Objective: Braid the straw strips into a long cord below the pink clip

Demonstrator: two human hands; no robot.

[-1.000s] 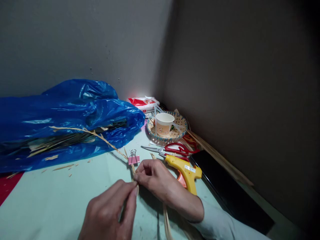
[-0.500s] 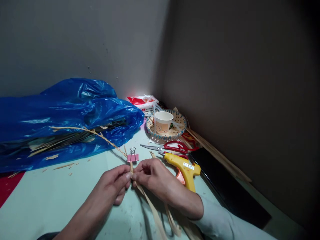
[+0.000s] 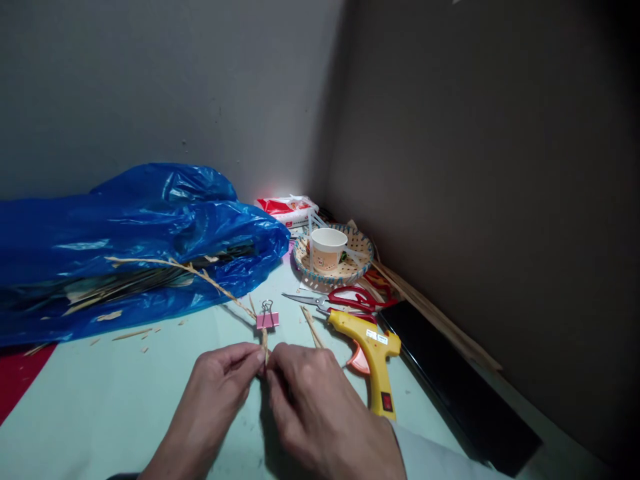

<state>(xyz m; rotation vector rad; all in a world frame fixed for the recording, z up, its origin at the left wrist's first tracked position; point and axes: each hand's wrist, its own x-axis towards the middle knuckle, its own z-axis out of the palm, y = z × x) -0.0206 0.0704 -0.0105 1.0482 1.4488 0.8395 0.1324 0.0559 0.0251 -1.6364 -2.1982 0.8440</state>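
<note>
A braided cord of dry, straw-coloured fibre (image 3: 220,288) runs from the blue bag down to a pink binder clip (image 3: 267,320), which grips it flat on the table. Just below the clip, my left hand (image 3: 220,383) pinches the cord between thumb and forefinger. My right hand (image 3: 320,400) is closed close beside it, its fingers bent around the strands at the same spot. Its back hides the fingertips and most of the loose strand ends.
A yellow glue gun (image 3: 373,340) and red-handled scissors (image 3: 350,299) lie to the right, near a long black box (image 3: 450,380). Behind them, a woven basket (image 3: 360,257) holds a paper cup (image 3: 329,248). At left spreads a blue plastic bag (image 3: 150,220) with dried stalks.
My right hand has turned over and moved nearer to me, its back now upward. The long loose strands below the hands are now hidden. My left hand keeps its pinch.
</note>
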